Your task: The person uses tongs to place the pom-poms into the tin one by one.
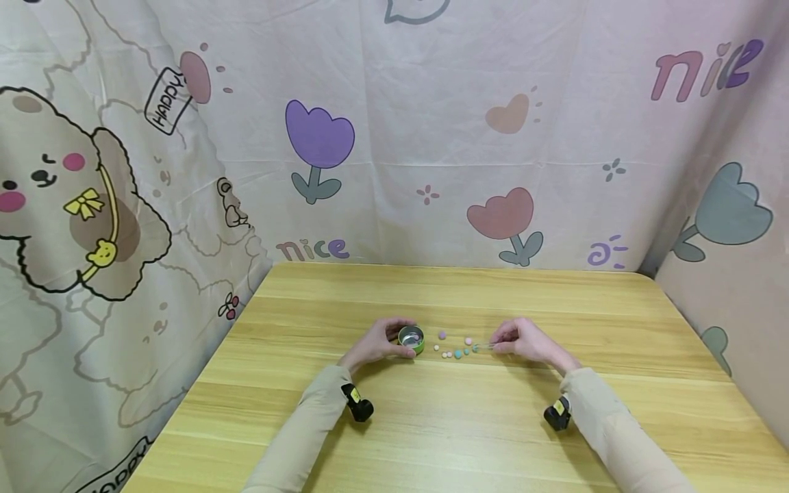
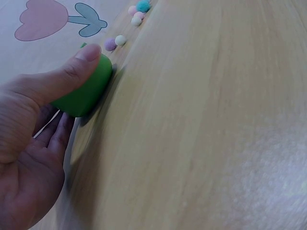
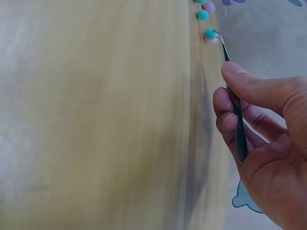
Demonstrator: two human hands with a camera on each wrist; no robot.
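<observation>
My left hand holds a small round green tin, thumb on the near side and fingers on the far side. The tin stands upright on the table with its top uncovered; something pinkish shows inside it in the head view. My right hand pinches metal tweezers between thumb and fingers. Their tips are at a teal pompom; whether it is lifted cannot be told. Between the hands lie several small pompoms, among them a purple one, a pink one and a larger teal one.
The wooden table reaches back to a patterned cloth hanging behind it and along both sides. A black wrist camera is strapped to the left sleeve, another camera to the right one.
</observation>
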